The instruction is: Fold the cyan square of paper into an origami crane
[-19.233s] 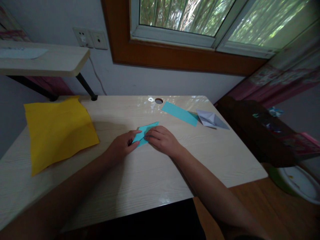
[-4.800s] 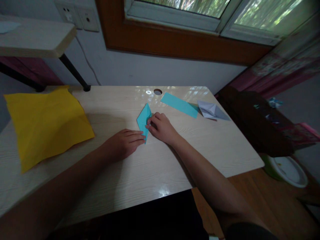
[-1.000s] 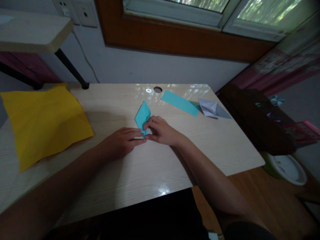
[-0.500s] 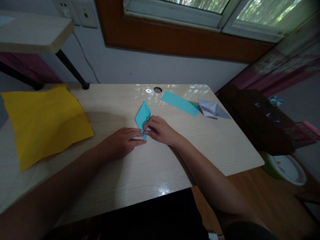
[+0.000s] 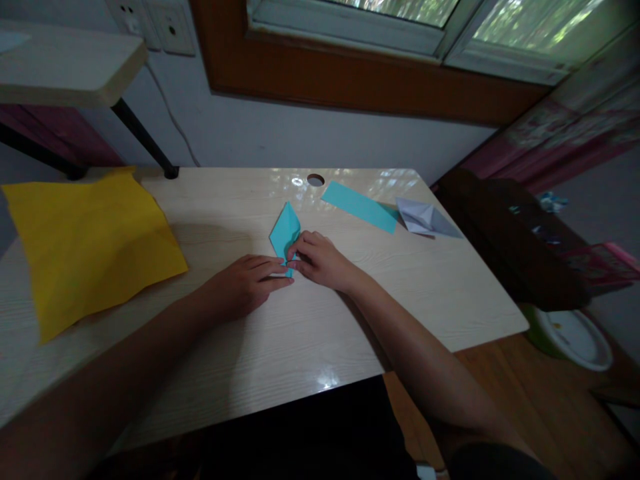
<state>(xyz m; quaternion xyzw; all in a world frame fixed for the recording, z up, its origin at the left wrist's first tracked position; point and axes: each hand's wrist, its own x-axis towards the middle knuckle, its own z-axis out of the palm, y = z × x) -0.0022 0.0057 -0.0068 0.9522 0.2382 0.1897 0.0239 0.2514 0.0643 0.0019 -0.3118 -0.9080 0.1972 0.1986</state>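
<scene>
Pale wood-grain desk [image 5: 310, 333] stands against a white wall beneath a brown-framed window [image 5: 350, 73]; all positions below are given relative to the round cable hole [image 5: 315, 179] at the desk's far edge.

Your folded teal paper [image 5: 285, 230] lies flat on the desk just nearer to you than the hole and slightly to its left, one point aimed toward the hole. Its near tip is under your fingers.

Your left hand [image 5: 245, 283] rests palm down on the desk, nearer to you and left of the hole, fingers extended and pressing the near tip of the folded teal paper. It grasps nothing; it is flat and only pins the paper.

Your right hand [image 5: 320, 260] sits directly nearer to you than the hole, fingers curled, with the fingertips pinching the paper's right edge close to the left hand's fingertips. The two hands nearly meet at that tip.

A teal strip [image 5: 360, 207] lies flat just right of the hole. A white folded paper figure [image 5: 425, 219] sits further right, touching or just beside the strip's end; I cannot tell which. A large yellow sheet [image 5: 90, 243], creased, covers the desk well to the left of the hole. A raised shelf [image 5: 65, 67] stands further left and higher, with wall sockets [image 5: 155, 27] behind it.
</scene>
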